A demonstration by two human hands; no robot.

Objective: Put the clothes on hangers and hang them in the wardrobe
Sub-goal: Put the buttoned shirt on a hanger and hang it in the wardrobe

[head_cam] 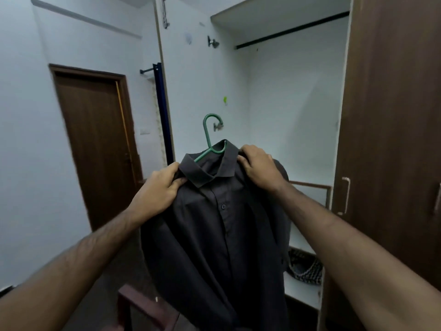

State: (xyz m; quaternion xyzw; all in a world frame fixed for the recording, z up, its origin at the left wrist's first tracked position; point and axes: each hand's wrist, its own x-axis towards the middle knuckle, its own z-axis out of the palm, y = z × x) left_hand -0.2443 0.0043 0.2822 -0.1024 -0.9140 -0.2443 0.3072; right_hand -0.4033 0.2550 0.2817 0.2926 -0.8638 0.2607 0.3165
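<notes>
- A dark grey button-up shirt (214, 225) hangs in mid-air in front of the open wardrobe (293, 96), held up at chest level by both hands.
- The left hand (156, 191) grasps the shirt's left shoulder just beside the collar, thumb on the front of the cloth and fingers curled behind it.
- The right hand (259, 167) is clenched on the shirt's other shoulder, fingers bunching the fabric close to the collar.
- A green plastic hanger (210, 137) sits inside the shirt; its hook and neck rise out of the collar opening, tilted to the left, and one green arm shows through the open collar.
- The hook hangs on nothing; it stands free in front of the wardrobe's white back wall.
- The wardrobe's dark rail (292, 29) runs across well above the hanger, under a white top shelf.
- A brown wardrobe door (391, 115) stands open on the right, with a metal handle (345, 195).
- On a lower white shelf inside, a black-and-white patterned cloth (305, 267) lies partly hidden behind the shirt.
- A closed brown room door (95, 139) stands to the left, and a dark wooden piece of furniture (143, 306) shows at the bottom, blurred.
</notes>
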